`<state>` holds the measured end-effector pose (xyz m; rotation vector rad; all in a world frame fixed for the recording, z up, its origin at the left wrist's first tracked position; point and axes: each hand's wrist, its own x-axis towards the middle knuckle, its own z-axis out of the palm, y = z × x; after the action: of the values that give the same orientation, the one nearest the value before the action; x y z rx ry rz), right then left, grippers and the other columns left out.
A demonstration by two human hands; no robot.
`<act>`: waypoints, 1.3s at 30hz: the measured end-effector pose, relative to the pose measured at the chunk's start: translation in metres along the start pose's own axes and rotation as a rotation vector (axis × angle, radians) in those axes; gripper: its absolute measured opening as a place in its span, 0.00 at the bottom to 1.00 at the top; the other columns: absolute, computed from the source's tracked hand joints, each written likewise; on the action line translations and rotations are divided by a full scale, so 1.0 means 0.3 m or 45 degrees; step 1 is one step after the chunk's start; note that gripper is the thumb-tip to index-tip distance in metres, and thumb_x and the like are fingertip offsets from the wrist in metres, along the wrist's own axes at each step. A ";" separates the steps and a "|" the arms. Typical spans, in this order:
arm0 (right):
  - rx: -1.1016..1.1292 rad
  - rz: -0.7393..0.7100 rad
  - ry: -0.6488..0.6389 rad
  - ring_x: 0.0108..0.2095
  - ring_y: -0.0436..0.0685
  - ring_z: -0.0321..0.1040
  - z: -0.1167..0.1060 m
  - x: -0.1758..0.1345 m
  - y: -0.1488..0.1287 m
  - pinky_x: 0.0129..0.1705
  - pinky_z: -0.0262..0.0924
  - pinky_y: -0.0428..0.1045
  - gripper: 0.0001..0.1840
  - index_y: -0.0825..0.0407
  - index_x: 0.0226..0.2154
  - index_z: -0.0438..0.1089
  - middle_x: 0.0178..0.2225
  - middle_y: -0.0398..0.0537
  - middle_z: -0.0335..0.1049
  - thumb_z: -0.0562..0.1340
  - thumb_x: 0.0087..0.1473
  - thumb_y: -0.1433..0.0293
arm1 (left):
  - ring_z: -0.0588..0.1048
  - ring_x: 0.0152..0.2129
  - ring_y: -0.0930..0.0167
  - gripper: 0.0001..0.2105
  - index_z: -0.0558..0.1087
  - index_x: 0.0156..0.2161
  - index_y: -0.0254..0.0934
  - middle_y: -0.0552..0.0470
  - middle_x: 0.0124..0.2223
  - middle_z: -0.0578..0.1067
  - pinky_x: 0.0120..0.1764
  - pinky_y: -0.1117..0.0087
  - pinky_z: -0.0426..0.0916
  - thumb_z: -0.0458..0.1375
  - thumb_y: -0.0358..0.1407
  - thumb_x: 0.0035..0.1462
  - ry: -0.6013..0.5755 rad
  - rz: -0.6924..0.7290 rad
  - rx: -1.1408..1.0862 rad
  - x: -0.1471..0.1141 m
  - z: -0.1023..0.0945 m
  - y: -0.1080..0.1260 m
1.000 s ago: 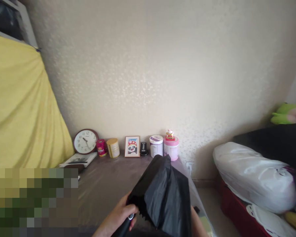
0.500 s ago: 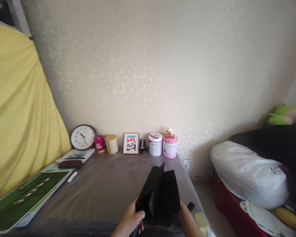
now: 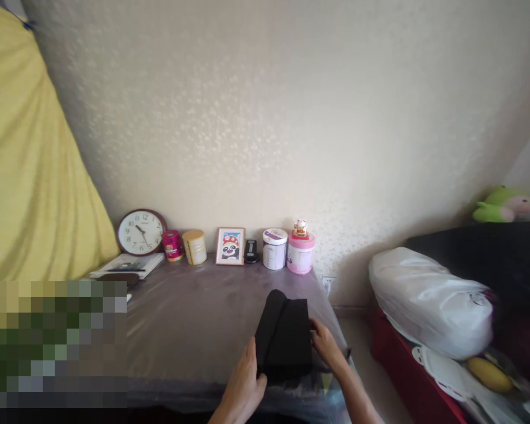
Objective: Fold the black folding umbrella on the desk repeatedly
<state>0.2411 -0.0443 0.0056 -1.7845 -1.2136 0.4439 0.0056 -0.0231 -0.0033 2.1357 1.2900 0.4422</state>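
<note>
A black folding umbrella (image 3: 287, 338) is held over the near part of the covered table (image 3: 194, 330). Its fabric forms a rounded roll along the left side and a flat panel on the right. My left hand (image 3: 246, 377) grips it at the lower left, thumb toward me and fingers along its side. At the panel's right edge, my right hand (image 3: 324, 343) is closed with bent fingertips against the fabric. The umbrella hides part of both hands' fingers, and its handle is out of sight.
Along the wall stand a clock (image 3: 141, 232), a magenta can (image 3: 172, 246), a yellow canister (image 3: 195, 247), a panda picture frame (image 3: 230, 246), a white tub (image 3: 274, 249) and a pink tub (image 3: 300, 256). White bag (image 3: 428, 300) at right; yellow cloth (image 3: 39, 165) at left. Lower left is pixelated.
The umbrella's loose flaps have come together into a neater, flatter shape. My right hand has moved up along its right edge. The view has shifted slightly.
</note>
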 end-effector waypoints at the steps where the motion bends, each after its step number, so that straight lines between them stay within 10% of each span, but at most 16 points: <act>1: 0.019 0.019 0.032 0.39 0.58 0.71 -0.016 0.008 -0.008 0.42 0.63 0.50 0.21 0.54 0.37 0.73 0.37 0.52 0.75 0.51 0.42 0.71 | 0.59 0.57 0.63 0.36 0.45 0.61 0.21 0.35 0.62 0.54 0.57 0.69 0.54 0.50 0.25 0.45 -0.023 -0.018 0.049 -0.003 0.000 0.008; 7: -0.063 0.127 -0.031 0.24 0.56 0.69 -0.046 0.008 -0.092 0.24 0.62 0.47 0.22 0.51 0.33 0.72 0.24 0.46 0.72 0.50 0.52 0.56 | 0.71 0.46 0.63 0.36 0.41 0.62 0.25 0.35 0.62 0.54 0.47 0.68 0.63 0.48 0.24 0.48 -0.065 -0.079 0.231 -0.017 -0.011 0.047; 14: -0.366 0.057 0.032 0.33 0.59 0.70 -0.021 0.025 -0.136 0.33 0.60 0.48 0.11 0.53 0.29 0.71 0.27 0.50 0.73 0.58 0.45 0.63 | 0.71 0.45 0.62 0.36 0.40 0.63 0.27 0.36 0.63 0.53 0.44 0.67 0.65 0.47 0.24 0.48 -0.070 -0.099 0.316 -0.023 -0.006 0.059; 22: 0.128 -0.005 -0.033 0.16 0.47 0.52 0.088 0.095 -0.251 0.18 0.46 0.43 0.13 0.51 0.19 0.59 0.14 0.34 0.53 0.57 0.45 0.60 | 0.71 0.46 0.62 0.37 0.41 0.62 0.26 0.35 0.63 0.52 0.46 0.67 0.64 0.49 0.23 0.47 -0.093 -0.102 0.313 -0.019 -0.005 0.067; 32: -0.068 0.079 -0.097 0.41 0.59 0.70 0.276 0.147 -0.229 0.39 0.61 0.48 0.19 0.58 0.42 0.68 0.38 0.55 0.73 0.60 0.47 0.66 | 0.70 0.48 0.62 0.37 0.46 0.61 0.25 0.34 0.63 0.51 0.48 0.68 0.64 0.51 0.23 0.43 -0.080 -0.070 0.304 -0.016 -0.007 0.062; 39: 0.018 0.136 -0.394 0.26 0.52 0.73 0.287 0.136 -0.246 0.25 0.60 0.43 0.18 0.56 0.45 0.63 0.28 0.47 0.75 0.54 0.54 0.64 | 0.70 0.48 0.61 0.31 0.53 0.59 0.31 0.37 0.58 0.63 0.47 0.65 0.66 0.53 0.32 0.48 0.004 0.072 0.361 -0.056 -0.036 -0.011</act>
<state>0.1586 0.0404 0.0290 -1.8204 -1.3226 0.8123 -0.0107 -0.0332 0.0033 2.4098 1.3645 0.2991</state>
